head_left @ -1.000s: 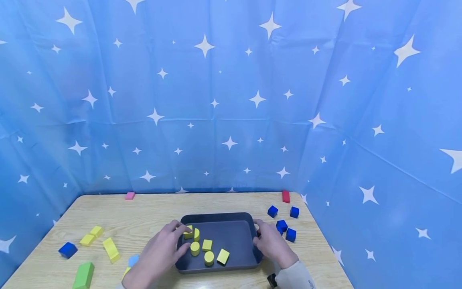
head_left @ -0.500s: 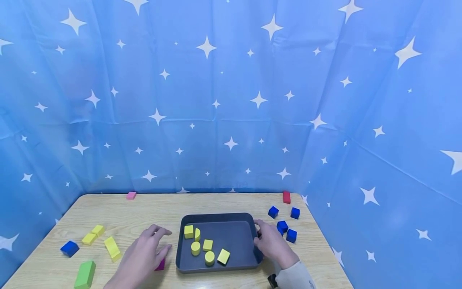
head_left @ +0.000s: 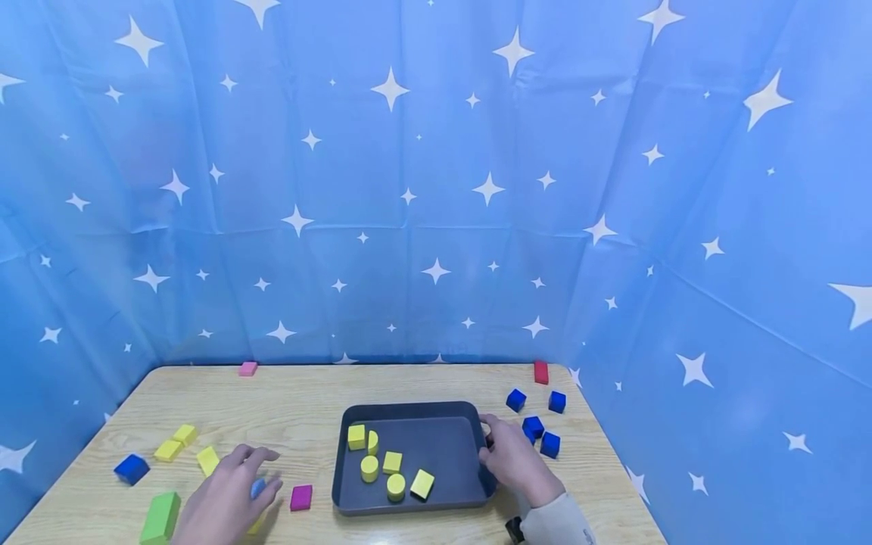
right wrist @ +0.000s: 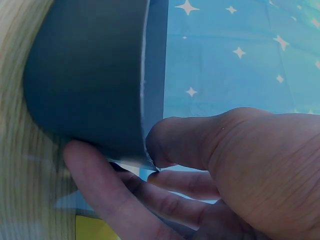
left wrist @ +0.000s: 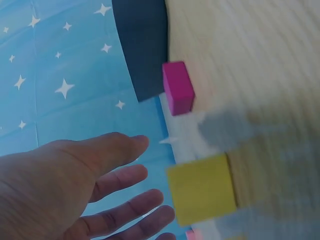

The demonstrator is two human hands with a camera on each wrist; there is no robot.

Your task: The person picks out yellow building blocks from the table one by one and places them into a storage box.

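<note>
My right hand [head_left: 516,462] grips the right side of a dark grey tray [head_left: 456,454]. The right wrist view shows the thumb over the rim of the tray [right wrist: 95,75] and the fingers against its outer wall. In the tray lie yellow blocks: a cube [head_left: 356,437], a cylinder [head_left: 396,487], a half-round piece [head_left: 372,443] and several others. My left hand [head_left: 228,492] hovers left of the tray, fingers spread and holding nothing. A light blue piece [head_left: 257,488] shows partly behind its thumb. A yellow block [left wrist: 201,190] lies beyond its fingertips in the left wrist view.
A magenta block [head_left: 301,497] lies between left hand and tray. Farther left are a green block [head_left: 160,518], a blue block [head_left: 132,469] and several yellow ones. Several blue cubes [head_left: 550,444] and a red block [head_left: 541,372] lie right; a pink block [head_left: 248,369] is at the back.
My left hand has left the yellow cube at the tray's left end and moved left and toward me, uncovering the magenta block. The right hand and the tray stay put.
</note>
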